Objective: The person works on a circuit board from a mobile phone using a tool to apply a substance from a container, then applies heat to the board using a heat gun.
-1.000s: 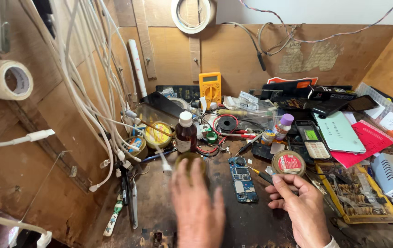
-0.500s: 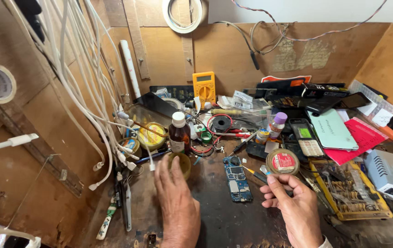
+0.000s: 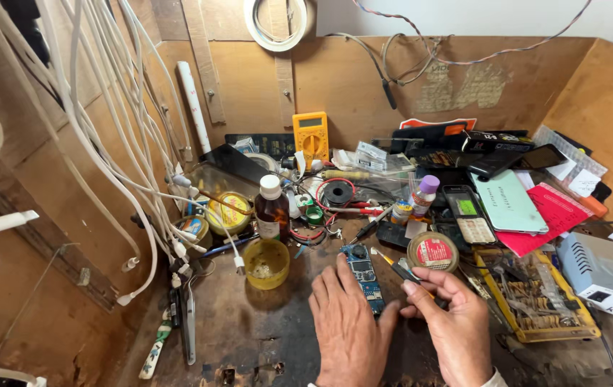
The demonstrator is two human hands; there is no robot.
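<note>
Left hand (image 3: pixel 349 333): lies flat on the dark, worn wooden counter (image 3: pixel 249 337), fingers spread and loose, its grip apart; the fingertips touch the left edge of the small blue printed circuit board (image 3: pixel 365 276), pinning it down.
Right hand (image 3: pixel 457 326): grip together on a thin yellow-handled hand tool (image 3: pixel 403 271), pinched between thumb and forefinger; the dark tip points up and left, just beside the board's right edge.
Circuit board: flat on the counter between the two hands, long side running away from the person, component side up.
Near the board: a round yellow plastic cup (image 3: pixel 266 262) to the left; a brown glass bottle with a white cap (image 3: pixel 272 209) behind the cup; a round tin with a red label (image 3: pixel 433 251) just right of the tool.
Farther back: a yellow multimeter (image 3: pixel 310 136) leaning on the plywood wall; white cables (image 3: pixel 106 143) hanging at the left.
Step in hand: by the look of it, steadying the board while the tool is brought to it.
Next move calls for: a firm hold from the left hand and a small, careful approach of the tip, since the parts are tiny.
</note>
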